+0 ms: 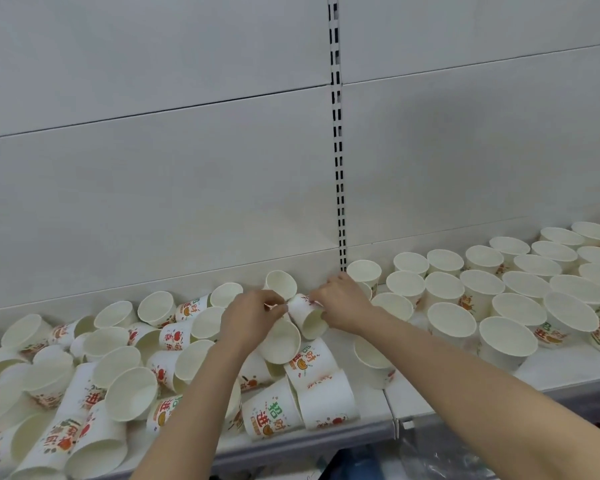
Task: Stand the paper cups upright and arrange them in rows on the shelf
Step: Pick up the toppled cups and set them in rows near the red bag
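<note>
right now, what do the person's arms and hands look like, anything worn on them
Both arms are bare up to the frame's lower edge: no sleeves show. The left hand and right hand wear no gloves, and no rings, watch or wristband can be seen. Fingernails are too small and blurred to describe.

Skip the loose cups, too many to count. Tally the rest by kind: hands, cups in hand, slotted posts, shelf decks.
Hands: 2, left hand and right hand
Held cup: 1, tilted, between both hands
Slotted post: 1
Shelf decks: 2, left deck and right deck
Total: 6
</note>
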The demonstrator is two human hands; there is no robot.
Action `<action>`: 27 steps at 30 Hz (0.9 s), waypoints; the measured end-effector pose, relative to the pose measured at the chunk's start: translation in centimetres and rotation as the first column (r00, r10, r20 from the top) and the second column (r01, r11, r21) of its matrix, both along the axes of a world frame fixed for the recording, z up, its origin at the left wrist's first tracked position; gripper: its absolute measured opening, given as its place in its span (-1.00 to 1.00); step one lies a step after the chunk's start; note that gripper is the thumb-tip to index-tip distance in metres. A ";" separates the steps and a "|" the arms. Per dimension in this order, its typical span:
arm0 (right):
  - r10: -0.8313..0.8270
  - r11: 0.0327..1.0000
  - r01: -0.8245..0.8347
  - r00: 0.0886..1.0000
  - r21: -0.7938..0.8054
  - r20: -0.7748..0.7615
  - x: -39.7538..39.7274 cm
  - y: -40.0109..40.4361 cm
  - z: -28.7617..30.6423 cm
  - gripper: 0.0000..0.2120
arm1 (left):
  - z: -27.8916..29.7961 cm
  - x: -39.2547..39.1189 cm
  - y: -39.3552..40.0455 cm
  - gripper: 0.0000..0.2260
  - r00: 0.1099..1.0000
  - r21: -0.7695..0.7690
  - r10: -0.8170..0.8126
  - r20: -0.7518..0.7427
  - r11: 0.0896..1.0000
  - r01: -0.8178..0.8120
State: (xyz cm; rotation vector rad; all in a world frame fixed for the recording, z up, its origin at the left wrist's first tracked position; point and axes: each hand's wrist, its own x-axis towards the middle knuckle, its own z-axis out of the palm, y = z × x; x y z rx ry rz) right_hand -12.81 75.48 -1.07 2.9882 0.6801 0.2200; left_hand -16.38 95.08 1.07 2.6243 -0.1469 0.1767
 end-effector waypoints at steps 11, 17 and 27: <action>-0.134 0.984 0.116 0.982 0.135 0.135 3.2 -1.8 0.9 -0.75 | -0.3 6.3 -1.5 -0.75 0.962 0.110 0.272 -0.003 0.957 -0.270; -0.222 0.974 0.216 0.972 0.071 0.082 4.2 -3.9 -0.3 -0.86 | -0.9 7.2 -3.0 -0.80 0.958 0.034 0.285 -0.032 0.958 -0.284; -0.246 0.953 0.231 0.967 0.195 0.058 4.0 -4.4 0.4 -0.83 | -0.8 7.1 -4.3 -0.87 0.943 0.043 0.311 -0.120 0.950 -0.308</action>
